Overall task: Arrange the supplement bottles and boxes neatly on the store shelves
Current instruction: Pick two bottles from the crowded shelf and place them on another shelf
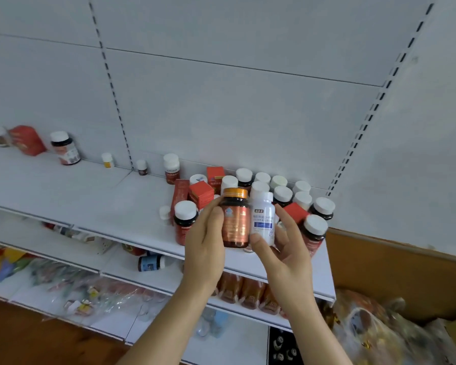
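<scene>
the left hand [204,243] grips an amber bottle [234,219] with a gold cap, and the right hand [282,246] grips a white bottle [262,219] with a blue label. the two bottles are held upright, side by side and seemingly touching, above the front of the top shelf [111,204]. behind them a cluster of white-capped bottles [282,193] and red boxes [200,194] stands on that shelf. a blue-labelled bottle [150,262] lies on its side on the shelf below.

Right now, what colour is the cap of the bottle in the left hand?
Gold-orange cap, head view.
</scene>
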Action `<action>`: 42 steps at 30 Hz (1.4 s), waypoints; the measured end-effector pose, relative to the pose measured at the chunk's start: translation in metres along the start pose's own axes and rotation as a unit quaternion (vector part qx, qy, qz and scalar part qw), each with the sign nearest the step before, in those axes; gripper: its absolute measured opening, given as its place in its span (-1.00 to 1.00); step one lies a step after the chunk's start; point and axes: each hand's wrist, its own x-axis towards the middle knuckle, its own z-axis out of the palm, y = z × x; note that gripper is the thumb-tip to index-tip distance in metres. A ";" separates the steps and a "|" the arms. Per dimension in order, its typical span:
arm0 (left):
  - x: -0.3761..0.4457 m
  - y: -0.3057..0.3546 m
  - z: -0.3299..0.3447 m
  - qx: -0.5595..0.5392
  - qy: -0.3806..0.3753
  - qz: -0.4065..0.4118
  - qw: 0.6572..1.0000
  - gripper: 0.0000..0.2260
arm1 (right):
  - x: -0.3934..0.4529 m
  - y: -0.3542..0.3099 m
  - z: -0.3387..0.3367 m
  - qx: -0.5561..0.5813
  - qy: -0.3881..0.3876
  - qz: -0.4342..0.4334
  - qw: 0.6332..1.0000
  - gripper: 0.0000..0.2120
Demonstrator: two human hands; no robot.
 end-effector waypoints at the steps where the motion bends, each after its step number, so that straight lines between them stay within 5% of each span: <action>1: 0.001 0.001 -0.010 0.000 -0.001 0.003 1.000 -0.72 | -0.001 -0.002 0.009 0.005 -0.001 -0.001 1.000 -0.45; 12: 0.023 0.013 -0.169 -0.012 0.066 0.020 0.998 -0.73 | -0.026 -0.013 0.172 0.014 -0.005 -0.015 1.000 -0.43; 24: 0.072 0.022 -0.343 -0.069 -0.015 -0.033 0.997 -0.56 | -0.020 -0.005 0.337 0.025 -0.058 -0.003 0.998 -0.56; 42: 0.243 0.003 -0.513 -0.023 0.127 -0.024 0.991 -0.58 | 0.123 0.039 0.555 0.033 -0.184 0.002 0.982 -0.46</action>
